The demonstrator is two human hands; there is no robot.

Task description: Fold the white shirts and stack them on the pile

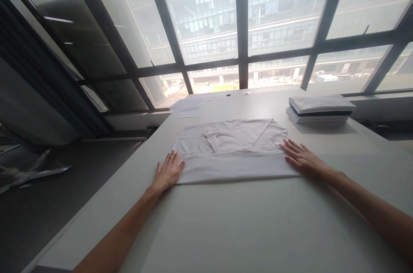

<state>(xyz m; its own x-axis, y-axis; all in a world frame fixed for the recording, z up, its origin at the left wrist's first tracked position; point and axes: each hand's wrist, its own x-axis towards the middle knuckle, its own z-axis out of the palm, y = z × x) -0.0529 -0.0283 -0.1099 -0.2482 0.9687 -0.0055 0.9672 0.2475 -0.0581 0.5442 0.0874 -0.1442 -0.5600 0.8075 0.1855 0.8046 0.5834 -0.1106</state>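
A white garment, which looks like a shirt [232, 163], lies partly folded on the white table [226, 230]. Its near part forms a smooth band, while the far part shows creases and a diagonal fold line. My left hand [168, 172] rests flat on the garment's left edge, fingers spread. On the opposite edge, my right hand [301, 159] lies with its fingers stretched out over the cloth. Neither hand grips anything.
A stack of folded cloth [321, 109], white with a dark layer, sits at the table's back right. Sheets of white paper [189, 107] lie at the far left corner. Large windows [209, 15] stand behind the table, and a dark curtain [48, 66] hangs at left.
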